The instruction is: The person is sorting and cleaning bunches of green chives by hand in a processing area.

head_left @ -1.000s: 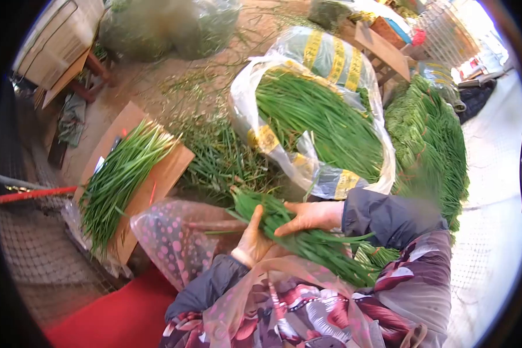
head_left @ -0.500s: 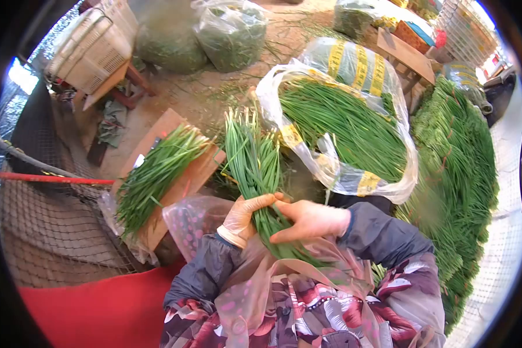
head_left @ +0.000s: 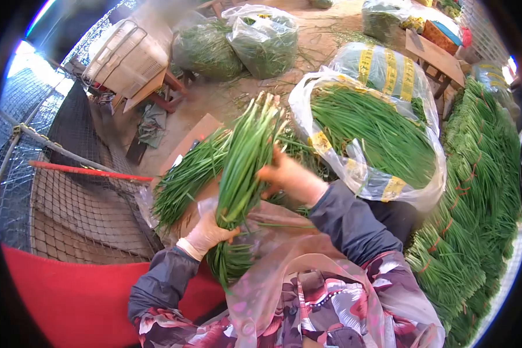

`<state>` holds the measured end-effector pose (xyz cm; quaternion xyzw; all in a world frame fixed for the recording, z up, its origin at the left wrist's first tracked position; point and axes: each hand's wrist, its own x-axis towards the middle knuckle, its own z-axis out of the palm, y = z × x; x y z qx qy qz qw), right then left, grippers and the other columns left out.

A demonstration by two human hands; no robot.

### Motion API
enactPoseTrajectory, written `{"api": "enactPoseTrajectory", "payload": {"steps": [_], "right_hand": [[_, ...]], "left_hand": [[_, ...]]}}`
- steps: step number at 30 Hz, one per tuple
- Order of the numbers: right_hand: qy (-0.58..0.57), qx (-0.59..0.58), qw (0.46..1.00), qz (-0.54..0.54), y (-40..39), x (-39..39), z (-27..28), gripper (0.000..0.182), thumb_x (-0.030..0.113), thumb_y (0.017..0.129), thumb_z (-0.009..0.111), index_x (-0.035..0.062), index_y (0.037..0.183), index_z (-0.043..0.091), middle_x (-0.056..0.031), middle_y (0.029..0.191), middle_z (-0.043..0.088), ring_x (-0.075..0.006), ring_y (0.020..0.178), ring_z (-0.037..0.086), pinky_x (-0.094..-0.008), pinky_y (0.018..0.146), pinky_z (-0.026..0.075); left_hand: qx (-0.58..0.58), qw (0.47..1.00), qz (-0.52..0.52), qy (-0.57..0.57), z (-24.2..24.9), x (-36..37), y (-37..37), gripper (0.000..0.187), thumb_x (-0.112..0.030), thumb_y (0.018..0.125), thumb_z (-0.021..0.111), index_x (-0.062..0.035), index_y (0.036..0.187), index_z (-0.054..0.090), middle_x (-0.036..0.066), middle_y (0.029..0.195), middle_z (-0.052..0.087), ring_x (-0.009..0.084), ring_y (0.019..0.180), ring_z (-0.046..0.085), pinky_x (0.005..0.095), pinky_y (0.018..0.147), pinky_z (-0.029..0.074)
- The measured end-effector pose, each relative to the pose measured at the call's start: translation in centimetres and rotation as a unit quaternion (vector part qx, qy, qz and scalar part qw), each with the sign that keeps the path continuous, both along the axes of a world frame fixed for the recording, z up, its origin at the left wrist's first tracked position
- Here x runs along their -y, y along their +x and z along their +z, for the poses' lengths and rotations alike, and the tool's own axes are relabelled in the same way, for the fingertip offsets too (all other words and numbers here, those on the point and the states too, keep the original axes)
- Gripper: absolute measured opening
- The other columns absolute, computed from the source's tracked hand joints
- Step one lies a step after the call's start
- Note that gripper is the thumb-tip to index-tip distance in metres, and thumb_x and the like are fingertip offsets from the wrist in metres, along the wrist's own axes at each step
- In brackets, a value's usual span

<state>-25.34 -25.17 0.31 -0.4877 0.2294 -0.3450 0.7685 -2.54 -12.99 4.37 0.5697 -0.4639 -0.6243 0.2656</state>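
My left hand (head_left: 207,233), in a thin pale glove, is closed around the lower leafy part of a bunch of garlic chives (head_left: 243,168). The bunch stands tilted in front of me, pale stem ends up, with leaf tips hanging below the fist. Beside its right edge is my right hand (head_left: 293,177), slightly blurred, thumb and fingers apart and fingertips right at the stems. Behind the held bunch, a second pile of garlic chives (head_left: 188,180) lies on a brown board (head_left: 202,129), partly covered by the bunch.
A clear plastic bag (head_left: 300,104) full of chives stands open to the right. Tied chive bundles (head_left: 475,203) are stacked along the far right. Filled bags (head_left: 264,46) and a white crate (head_left: 130,58) stand at the back. A red pole (head_left: 90,170) crosses netting on the left.
The bunch has moved left and up, now more upright, carried by my left hand. My right hand has let go of the lower leaves and moved up beside the stems. The view has shifted left.
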Motion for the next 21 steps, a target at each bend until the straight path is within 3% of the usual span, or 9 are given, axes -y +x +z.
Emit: {"api": "enactPoseTrajectory", "payload": {"steps": [2,6,8,10,12,14,16,19,21], "right_hand": [[0.019,-0.141,0.988,0.067,1.3,-1.7,2.0,0.063,0.024,0.085,0.073,0.0055,0.136,0.043,-0.0063,0.111,0.061,-0.0135,0.095,0.059,-0.0264,0.065,0.054],[0.103,-0.025,0.991,0.077,2.3,-1.6,-6.3,0.033,0.004,0.087,0.066,0.0065,0.119,0.059,-0.0043,0.102,0.063,-0.0139,0.080,0.061,-0.0288,0.068,0.055],[-0.226,-0.259,0.939,0.006,-0.7,0.0,-7.8,0.026,0.008,0.091,0.060,0.0068,0.117,0.062,-0.0049,0.100,0.064,-0.0166,0.082,0.062,-0.0310,0.069,0.056],[0.194,-0.012,0.975,-0.108,-3.7,2.8,-8.0,0.028,0.017,0.095,0.053,0.0067,0.120,0.061,-0.0043,0.098,0.063,-0.0174,0.076,0.063,-0.0292,0.066,0.055],[0.280,0.152,0.929,-0.187,-7.4,7.7,-12.7,0.032,0.024,0.098,0.047,0.0072,0.122,0.060,-0.0004,0.085,0.058,-0.0123,0.059,0.055,-0.0247,0.056,0.050],[0.238,0.206,0.904,-0.290,-9.6,8.8,-8.6,0.031,0.024,0.098,0.048,0.0037,0.116,0.063,0.0039,0.067,0.045,-0.0061,0.047,0.037,-0.0195,0.044,0.030],[0.218,0.319,0.873,-0.298,-13.9,11.0,-7.7,0.031,0.025,0.100,0.047,0.0039,0.116,0.063,0.0034,0.068,0.046,-0.0059,0.047,0.035,-0.0189,0.044,0.030],[0.027,-0.103,0.935,-0.338,-14.6,10.4,-3.9,0.032,0.026,0.094,0.056,0.0050,0.116,0.065,0.0001,0.066,0.048,-0.0106,0.046,0.043,-0.0241,0.044,0.036],[-0.086,-0.382,0.920,0.019,-10.8,7.1,-1.1,0.038,0.020,0.083,0.061,0.0057,0.117,0.066,-0.0104,0.100,0.069,-0.0191,0.077,0.069,-0.0305,0.065,0.054]], "left_hand": [[0.016,0.998,0.055,-0.008,-0.8,-1.7,0.0,0.044,0.006,0.075,0.073,-0.0043,0.114,0.058,0.005,0.087,0.065,0.0125,0.063,0.061,0.0260,0.056,0.051],[-0.009,0.997,0.054,0.048,0.2,-3.9,1.1,0.043,0.005,0.075,0.073,-0.0041,0.114,0.058,0.003,0.086,0.064,0.0108,0.062,0.060,0.0239,0.055,0.049],[-0.004,0.996,0.053,0.077,-0.1,-5.2,2.5,0.041,0.004,0.075,0.074,-0.0032,0.113,0.058,0.003,0.084,0.064,0.0101,0.060,0.059,0.0233,0.053,0.048],[-0.006,0.992,0.046,0.115,-0.2,-6.6,3.6,0.045,-0.002,0.076,0.076,-0.0027,0.116,0.056,0.004,0.088,0.064,0.0105,0.060,0.059,0.0236,0.054,0.047],[-0.036,0.991,0.041,0.124,-1.4,-8.2,4.8,0.043,-0.005,0.076,0.077,-0.0030,0.114,0.058,0.004,0.087,0.065,0.0096,0.058,0.058,0.0235,0.053,0.047],[-0.100,0.979,0.043,0.171,-2.1,-9.5,5.2,0.043,-0.007,0.075,0.079,-0.0032,0.112,0.059,0.004,0.083,0.065,0.0100,0.058,0.058,0.0236,0.053,0.047],[-0.138,0.973,0.073,0.168,-2.5,-10.7,5.8,0.041,-0.009,0.074,0.079,-0.0026,0.110,0.060,0.005,0.081,0.065,0.0113,0.058,0.058,0.0247,0.052,0.047],[-0.077,0.981,0.071,0.163,-2.6,-11.6,6.9,0.039,-0.015,0.073,0.082,-0.0004,0.104,0.063,0.008,0.078,0.066,0.0141,0.058,0.060,0.0269,0.051,0.048],[-0.093,0.982,0.069,0.150,-2.9,-11.3,6.9,0.038,-0.015,0.073,0.082,-0.0003,0.103,0.064,0.009,0.078,0.067,0.0144,0.057,0.060,0.0268,0.051,0.048]]}}
